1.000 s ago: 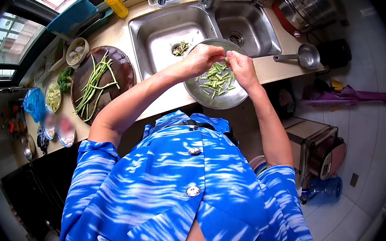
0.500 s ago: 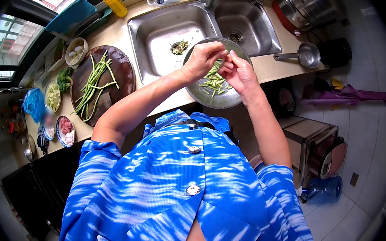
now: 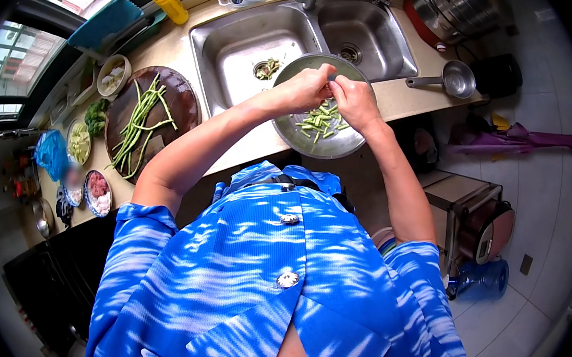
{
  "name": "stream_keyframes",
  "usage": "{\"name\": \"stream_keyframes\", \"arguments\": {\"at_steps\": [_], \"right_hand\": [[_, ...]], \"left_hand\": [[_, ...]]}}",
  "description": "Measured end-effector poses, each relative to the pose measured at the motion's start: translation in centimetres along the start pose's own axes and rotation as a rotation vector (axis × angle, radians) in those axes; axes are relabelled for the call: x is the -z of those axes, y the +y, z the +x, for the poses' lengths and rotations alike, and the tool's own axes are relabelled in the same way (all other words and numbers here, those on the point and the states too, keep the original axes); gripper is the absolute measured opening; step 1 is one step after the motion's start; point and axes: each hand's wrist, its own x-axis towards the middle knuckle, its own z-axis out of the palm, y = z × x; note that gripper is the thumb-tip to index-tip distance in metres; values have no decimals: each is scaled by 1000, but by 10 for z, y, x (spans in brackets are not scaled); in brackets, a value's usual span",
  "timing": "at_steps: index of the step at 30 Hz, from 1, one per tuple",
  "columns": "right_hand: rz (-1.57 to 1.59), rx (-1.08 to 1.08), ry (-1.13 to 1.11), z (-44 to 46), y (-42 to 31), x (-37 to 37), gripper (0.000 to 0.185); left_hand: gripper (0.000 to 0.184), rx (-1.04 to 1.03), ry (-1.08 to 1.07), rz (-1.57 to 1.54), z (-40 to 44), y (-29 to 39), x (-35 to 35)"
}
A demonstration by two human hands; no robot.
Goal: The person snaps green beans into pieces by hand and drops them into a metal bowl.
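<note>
My left hand [image 3: 306, 89] and my right hand [image 3: 354, 102] meet over a round metal bowl [image 3: 327, 148], both with fingers closed. Whatever they pinch is hidden between the fingers. Cut green bean pieces [image 3: 320, 121] lie in the bowl, below my hands. The bowl sits at the counter's front edge, partly over the sink. Long green beans [image 3: 141, 123] rest on a round dark cutting board [image 3: 184, 103] to the left. Green scraps [image 3: 267, 70] lie around the drain of the left sink basin.
A double sink [image 3: 223, 42] with a faucet is behind the bowl. At the right are a small saucepan [image 3: 458, 79] and a steamer pot [image 3: 446, 11]. On the left stand a yellow bottle [image 3: 168, 2], broccoli [image 3: 95, 117] and a plate of meat [image 3: 97, 193].
My hands were slightly apart half a second ago and have come together again above the bowl, with the right fingers closing. The beans on the board have not moved.
</note>
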Motion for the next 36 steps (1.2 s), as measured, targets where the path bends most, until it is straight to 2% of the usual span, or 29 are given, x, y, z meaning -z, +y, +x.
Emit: {"name": "stream_keyframes", "arguments": {"at_steps": [1,3,5,7,8,10,11,13,14,15,17,19,21,23,25,27,29,30,31,33,34,35,36], "right_hand": [[2,1,-3,-1,-1,1,30],[-8,-58,-24,-3,0,4,31],[0,-71,-52,-3,8,-5,31],[340,-36,-39,-4,12,-13,34],[340,-37,-38,-5,15,-13,34],[1173,-484,-209,-6,17,-10,33],[1174,-484,-208,-7,16,-12,33],[1887,-601,-254,-8,9,-12,29],[2016,-578,-312,-7,13,-14,27],[2015,-576,-310,-6,11,-14,27],[1859,-594,-229,-4,6,-12,27],[1757,-622,-189,-6,3,-9,28],[1422,-596,-166,-10,11,-8,28],[1447,-597,-139,-15,20,-10,28],[1510,-569,-123,-18,26,-7,27],[1391,-526,-190,-18,50,-12,29],[321,-340,-352,-18,59,-15,30],[-91,-208,-315,-21,45,-8,30],[-91,-208,-313,-21,34,-3,30],[-314,-204,-272,-20,20,4,25],[-235,-113,-103,-20,21,1,24],[-235,-113,-103,-19,18,1,24],[-79,-42,-80,-17,9,5,24]], "left_hand": [[33,4,1,-1,-1,1,2],[22,-31,-87,198,-2,2,7],[20,-26,-68,175,-2,4,7],[16,-78,-30,57,-4,2,7],[16,-78,-31,57,-4,2,5],[8,-82,102,-100,-5,4,3],[8,-82,100,-100,-4,5,3],[5,-183,240,-114,0,5,2],[7,-163,276,-171,0,3,-2],[7,-165,275,-172,-1,1,-3],[12,52,259,-384,-4,-3,-6],[14,100,260,-464,-5,-4,-7],[25,159,158,-489,-8,-5,-6],[26,177,152,-411,-10,-8,-4],[27,213,113,-636,-9,-12,-1],[26,244,71,-618,-9,-15,2],[26,284,6,-667,-9,-13,1],[30,293,-73,-635,-9,-23,-1],[30,292,-74,-635,-9,-25,-4],[37,174,-136,-433,-10,-26,-7],[49,257,-182,-531,-8,-25,-9],[49,257,-182,-531,-8,-25,-10],[54,216,-208,-532,-9,-21,-8]]}}
